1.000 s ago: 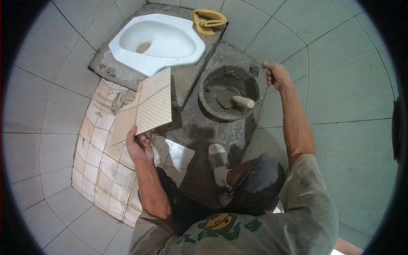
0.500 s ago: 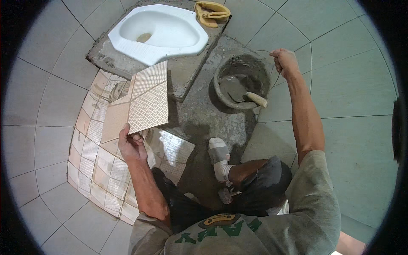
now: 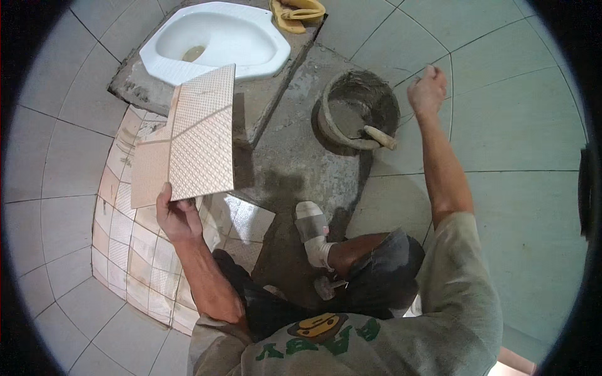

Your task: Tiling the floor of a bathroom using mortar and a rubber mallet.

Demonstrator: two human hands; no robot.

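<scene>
A patterned cream-and-beige tile [image 3: 200, 144] is held upright at a tilt in my left hand [image 3: 182, 216], gripped by its lower edge over the tiled floor. My right hand [image 3: 426, 94] is raised at the right, just beyond the mortar bucket [image 3: 335, 131], its fingers curled; what is in them is hard to make out. The round bucket holds grey mortar, and the pale handle of a trowel [image 3: 379, 136] rests on its rim.
A white squat toilet [image 3: 251, 50] sits on a raised cement step [image 3: 125, 84] at the back, with yellow gloves [image 3: 291, 15] beside it. Grey tiled walls [image 3: 508, 125] surround the space. My sandalled foot [image 3: 310, 222] stands on rough cement below the bucket.
The tile has moved leftward and up with my left hand. My right hand has risen and shifted right; the wire bucket handle seen in it earlier is now hard to see.
</scene>
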